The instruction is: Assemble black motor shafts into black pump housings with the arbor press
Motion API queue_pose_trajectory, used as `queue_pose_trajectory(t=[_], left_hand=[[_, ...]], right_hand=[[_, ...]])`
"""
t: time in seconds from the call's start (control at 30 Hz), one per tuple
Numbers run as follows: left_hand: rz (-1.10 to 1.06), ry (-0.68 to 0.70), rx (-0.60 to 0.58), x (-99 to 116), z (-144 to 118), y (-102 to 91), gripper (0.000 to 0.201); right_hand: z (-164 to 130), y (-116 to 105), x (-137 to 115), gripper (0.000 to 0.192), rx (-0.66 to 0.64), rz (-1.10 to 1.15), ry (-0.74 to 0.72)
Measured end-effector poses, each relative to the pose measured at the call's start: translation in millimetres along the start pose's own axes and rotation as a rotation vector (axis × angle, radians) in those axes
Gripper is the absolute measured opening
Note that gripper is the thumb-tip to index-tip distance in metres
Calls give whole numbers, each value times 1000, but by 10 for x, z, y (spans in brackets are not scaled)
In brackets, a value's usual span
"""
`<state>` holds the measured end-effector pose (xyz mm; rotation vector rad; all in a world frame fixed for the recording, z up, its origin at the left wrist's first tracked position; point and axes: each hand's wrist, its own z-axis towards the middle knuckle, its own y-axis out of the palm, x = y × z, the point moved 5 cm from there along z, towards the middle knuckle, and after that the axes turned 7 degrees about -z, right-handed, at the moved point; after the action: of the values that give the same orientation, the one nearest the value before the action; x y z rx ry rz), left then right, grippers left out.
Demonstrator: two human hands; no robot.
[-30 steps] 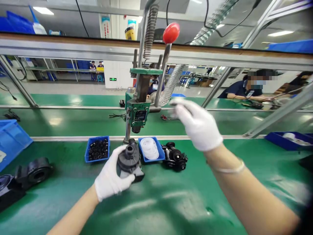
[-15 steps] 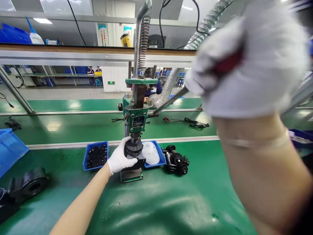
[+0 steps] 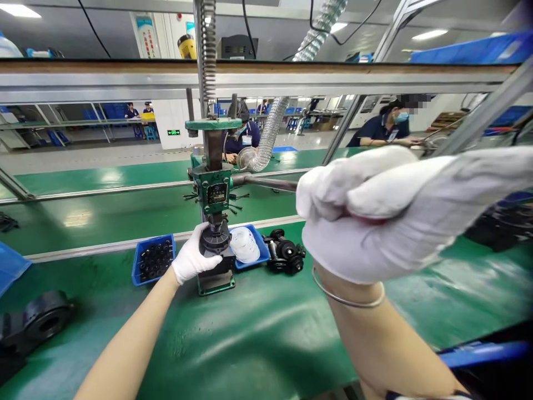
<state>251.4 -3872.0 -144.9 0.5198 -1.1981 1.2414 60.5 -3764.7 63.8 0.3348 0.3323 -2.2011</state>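
A green hand-operated press (image 3: 217,186) stands before me on the green bench. My gloved right hand (image 3: 358,216) is wrapped round the end of the press lever (image 3: 270,182); a bit of red handle shows between the fingers. Under the press ram sits a round black part (image 3: 215,240). My gloved left hand (image 3: 195,256) is curled around the near left side of that part, thumb in front and fingers behind. Close by are a blue bin (image 3: 155,258) of small black pieces and, to the right, a blue bin (image 3: 263,256) of white discs.
Several black wheel-like parts (image 3: 286,253) lie right of the press. At the left is a larger black part (image 3: 45,319) with a round opening, below a blue crate (image 3: 10,266). A shelf beam (image 3: 125,83) crosses above. Co-workers (image 3: 381,125) sit across the bench.
My right hand has come down with the press lever, from raised high to about mid-height. The view has shifted to the right. My left hand stays around the black part.
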Motion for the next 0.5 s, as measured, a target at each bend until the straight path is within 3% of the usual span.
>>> queue_pose_trajectory(t=[0.07,0.1,0.2,0.37,0.5], left_hand=[[10,-6,-9,15,1,-13,90],[16,-10,-15,20,3,-20,90],[30,-23,-27,22,10,-42,93],[31,-48,-29,28,8,-53,90],[32,-65,-46,42,-7,-64,92]], right_hand=[[48,-128,-110,49,224,24,-23],[104,-151,-143,41,239,17,-28],[183,-106,-151,38,101,32,-25],[-249,-170,-89,40,359,390,-96],[-236,-163,-113,31,302,350,-75]])
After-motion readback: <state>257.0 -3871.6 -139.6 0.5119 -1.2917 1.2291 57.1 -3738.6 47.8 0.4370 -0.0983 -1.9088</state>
